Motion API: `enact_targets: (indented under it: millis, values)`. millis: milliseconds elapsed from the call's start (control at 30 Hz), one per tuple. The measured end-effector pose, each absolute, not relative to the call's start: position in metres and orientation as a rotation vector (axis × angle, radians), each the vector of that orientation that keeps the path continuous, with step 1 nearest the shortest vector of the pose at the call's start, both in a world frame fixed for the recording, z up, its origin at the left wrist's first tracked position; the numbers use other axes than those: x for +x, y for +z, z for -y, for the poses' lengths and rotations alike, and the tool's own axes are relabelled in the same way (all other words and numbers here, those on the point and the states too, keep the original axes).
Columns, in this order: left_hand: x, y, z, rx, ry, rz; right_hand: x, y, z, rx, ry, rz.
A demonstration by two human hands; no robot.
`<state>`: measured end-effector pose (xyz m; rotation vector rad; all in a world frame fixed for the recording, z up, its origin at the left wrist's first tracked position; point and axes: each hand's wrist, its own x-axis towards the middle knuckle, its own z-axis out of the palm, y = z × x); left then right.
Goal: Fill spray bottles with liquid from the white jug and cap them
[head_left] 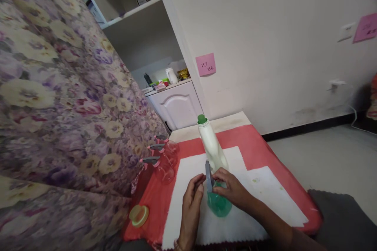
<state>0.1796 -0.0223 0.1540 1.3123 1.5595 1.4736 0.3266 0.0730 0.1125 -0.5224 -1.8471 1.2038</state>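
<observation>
A spray bottle with green liquid (219, 206) stands on the white cloth in front of me. Its grey spray head (209, 178) is tilted upright at the top. The fingers of my right hand (231, 188) close around the spray head at the bottle's neck. Just left of the head, my left hand (192, 200) has bent fingers loosely apart, with nothing visible in them; whether its fingertips touch the head is unclear. Behind the spray bottle is a tall white bottle (212, 143) without a cap, a green piece (202, 119) showing at its mouth.
Several clear spray bottles (164, 172) with grey and pink heads line the table's left side. A round yellow-green lid (140, 215) lies at the front left on the red cover (156, 204). A flowered curtain (73, 125) hangs along the left, and a wall (265, 66) rises behind.
</observation>
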Motion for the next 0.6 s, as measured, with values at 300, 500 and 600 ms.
enact_targets:
  millis: [300,500,600]
  values:
    - [0.193,0.159,0.011,1.237,1.456,-1.418,0.327,0.116,-0.071,-0.536,1.203,1.841]
    - [0.193,0.156,0.005,1.219,1.461,-1.381,0.326,0.116,-0.071,-0.535,1.216,1.823]
    - [0.194,0.154,0.005,1.234,1.489,-1.356,0.328,0.117,-0.071,-0.497,1.265,1.802]
